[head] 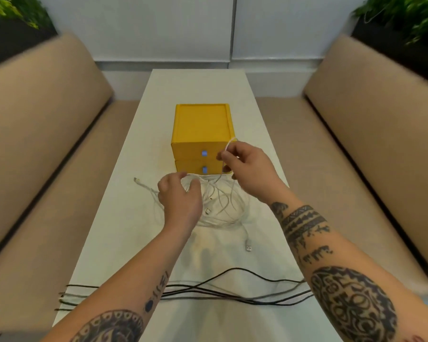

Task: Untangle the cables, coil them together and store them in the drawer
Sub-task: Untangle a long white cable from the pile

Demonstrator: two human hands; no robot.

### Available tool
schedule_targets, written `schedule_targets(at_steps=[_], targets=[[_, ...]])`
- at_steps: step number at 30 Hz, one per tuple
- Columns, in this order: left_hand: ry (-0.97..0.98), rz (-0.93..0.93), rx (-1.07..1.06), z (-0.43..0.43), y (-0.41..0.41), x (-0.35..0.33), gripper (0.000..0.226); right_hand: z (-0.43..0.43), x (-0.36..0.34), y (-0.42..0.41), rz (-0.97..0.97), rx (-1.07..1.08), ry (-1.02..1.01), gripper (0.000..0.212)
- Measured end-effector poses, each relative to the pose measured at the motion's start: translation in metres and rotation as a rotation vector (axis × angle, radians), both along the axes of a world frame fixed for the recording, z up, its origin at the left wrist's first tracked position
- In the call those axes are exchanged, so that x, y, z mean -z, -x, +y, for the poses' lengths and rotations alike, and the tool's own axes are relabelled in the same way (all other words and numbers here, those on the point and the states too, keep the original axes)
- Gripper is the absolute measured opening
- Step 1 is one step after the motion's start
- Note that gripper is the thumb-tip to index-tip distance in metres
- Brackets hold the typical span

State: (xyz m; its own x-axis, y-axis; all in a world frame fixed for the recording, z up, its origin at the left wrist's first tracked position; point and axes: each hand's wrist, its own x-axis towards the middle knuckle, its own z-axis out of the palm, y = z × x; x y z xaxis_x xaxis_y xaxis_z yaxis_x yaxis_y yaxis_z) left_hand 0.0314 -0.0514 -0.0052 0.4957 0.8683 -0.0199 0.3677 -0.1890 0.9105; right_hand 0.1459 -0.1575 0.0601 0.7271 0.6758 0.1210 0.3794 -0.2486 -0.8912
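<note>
The right grip (242, 166) is raised above the long white surface (124, 243) and pinches a thin loop of white cable between thumb and fingertips; the loop arcs up over its knuckles. Just behind this grip, and partly covered by it, stands the yellow two-drawer plastic box (200, 124), both drawers pushed in (each front carries a small bluish pull). The left grip (181, 193) hovers a little lower and nearer the person, fingers curled, and it appears to hold a strand that runs taut across to the right grip. Beneath and between the two grips lies the loose tangle of white charging cables (223, 208), resting on the surface in overlapping loops. One end with a silver USB plug (248, 248) trails out on the near side of the right grip, and another with a slim white connector (135, 179) reaches out beyond the left grip's outer side. Well short of both grips, under the forearms, several black cables (220, 293) lie stretched across the surface, side by side and crossing in places. Beige cushioned benches (47, 144) flank the surface on either side.
</note>
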Motion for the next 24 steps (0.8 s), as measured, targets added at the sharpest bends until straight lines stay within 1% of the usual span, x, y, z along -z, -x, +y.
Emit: schedule_targets(at_steps=[1, 2, 5, 7, 9, 10, 11, 13, 14, 16, 19, 20, 22, 23, 24], targets=[[0.009, -0.053, 0.019, 0.0, -0.003, -0.008, 0.024, 0.0, -0.011, -0.001, -0.031, -0.04, -0.031, 0.016], [0.057, -0.099, 0.047, -0.002, -0.006, -0.018, 0.023, -0.001, -0.021, -0.001, -0.061, -0.076, -0.065, 0.014], [0.267, -0.245, 0.155, -0.002, -0.013, -0.05, 0.038, -0.007, -0.039, 0.001, -0.151, -0.172, -0.09, 0.015], [0.408, -0.282, 0.264, 0.002, -0.017, -0.067, 0.053, -0.015, -0.041, 0.006, -0.188, -0.273, -0.01, 0.016], [0.592, -0.281, 0.366, 0.007, -0.02, -0.08, 0.063, -0.021, -0.033, 0.012, -0.218, -0.352, 0.137, 0.018], [0.638, -0.272, 0.389, 0.009, -0.022, -0.084, 0.06, -0.024, -0.026, 0.014, -0.24, -0.367, 0.206, 0.018], [0.66, -0.261, 0.391, 0.009, -0.023, -0.087, 0.051, -0.026, -0.018, 0.015, -0.252, -0.373, 0.251, 0.019], [0.716, -0.258, 0.353, 0.009, -0.024, -0.09, 0.029, -0.03, 0.001, 0.017, -0.235, -0.369, 0.289, 0.021], [0.737, -0.253, 0.333, 0.01, -0.024, -0.09, 0.024, -0.032, 0.01, 0.018, -0.202, -0.351, 0.294, 0.021], [0.732, -0.256, 0.317, 0.011, -0.023, -0.089, 0.019, -0.036, 0.026, 0.017, -0.075, -0.265, 0.26, 0.023], [0.629, -0.276, 0.335, 0.007, -0.022, -0.087, 0.019, -0.037, 0.035, 0.013, 0.265, -0.068, 0.061, 0.025], [0.57, -0.258, 0.357, 0.005, -0.02, -0.086, 0.019, -0.035, 0.033, 0.012, 0.421, -0.018, -0.002, 0.03], [0.433, -0.203, 0.428, 0.001, -0.014, -0.083, 0.022, -0.026, 0.022, 0.008, 0.775, 0.013, -0.106, 0.053], [0.364, -0.174, 0.473, 0.0, -0.012, -0.081, 0.023, -0.022, 0.016, 0.005, 0.925, 0.007, -0.154, 0.062], [0.308, -0.152, 0.52, -0.002, -0.008, -0.08, 0.024, -0.019, 0.009, 0.001, 1.03, 0.0, -0.188, 0.066]])
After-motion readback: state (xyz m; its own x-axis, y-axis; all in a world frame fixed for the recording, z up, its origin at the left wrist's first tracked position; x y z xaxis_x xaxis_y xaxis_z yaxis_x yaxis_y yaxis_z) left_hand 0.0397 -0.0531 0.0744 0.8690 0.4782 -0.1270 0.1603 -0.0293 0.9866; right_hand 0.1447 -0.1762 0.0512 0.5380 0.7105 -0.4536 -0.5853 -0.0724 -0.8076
